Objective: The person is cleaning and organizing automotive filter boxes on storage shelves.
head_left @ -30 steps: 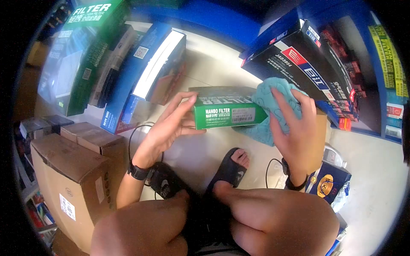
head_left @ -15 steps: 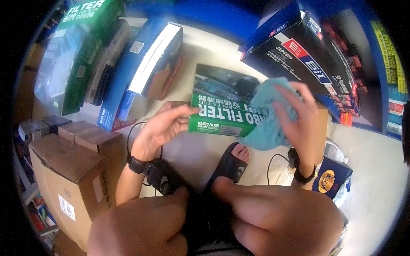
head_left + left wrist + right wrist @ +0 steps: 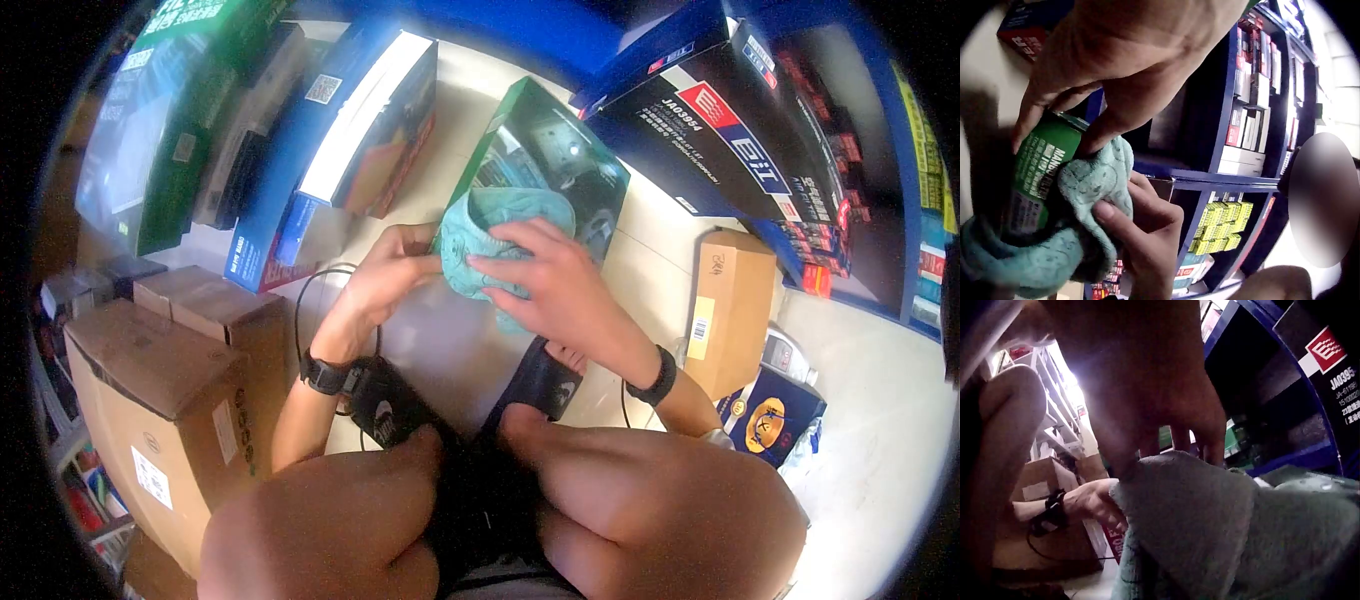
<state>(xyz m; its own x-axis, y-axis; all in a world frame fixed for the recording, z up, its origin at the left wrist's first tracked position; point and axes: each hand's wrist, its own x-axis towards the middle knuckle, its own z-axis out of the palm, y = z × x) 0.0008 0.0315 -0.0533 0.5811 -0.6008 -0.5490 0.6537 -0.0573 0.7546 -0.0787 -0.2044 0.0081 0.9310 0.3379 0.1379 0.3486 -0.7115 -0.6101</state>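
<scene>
The green cabin filter box [image 3: 598, 175] is tilted over the floor between my hands, its dark picture face showing. Pinching its near left corner is my left hand [image 3: 385, 272]; in the left wrist view its fingers and thumb straddle the green end lettered MANBO FILTER [image 3: 1047, 153]. My right hand [image 3: 565, 285] grips a teal cloth [image 3: 480, 245] bunched over the near part of the box. The cloth hides much of that end. In the right wrist view, the fingers of my right hand [image 3: 1154, 394] bend over the cloth [image 3: 1197, 519].
A black JA03954 box [image 3: 700, 130] stands at the right by blue shelving. Blue [image 3: 300, 150] and green boxes [image 3: 165, 150] stand upright at the left. Brown cartons [image 3: 165, 380] are beside my left leg, another carton [image 3: 730, 310] to the right. A cable [image 3: 298, 320] runs near my left wrist.
The box has turned and tipped so its picture face shows, its far end swinging away. My right hand has moved left with the cloth, toward my left hand.
</scene>
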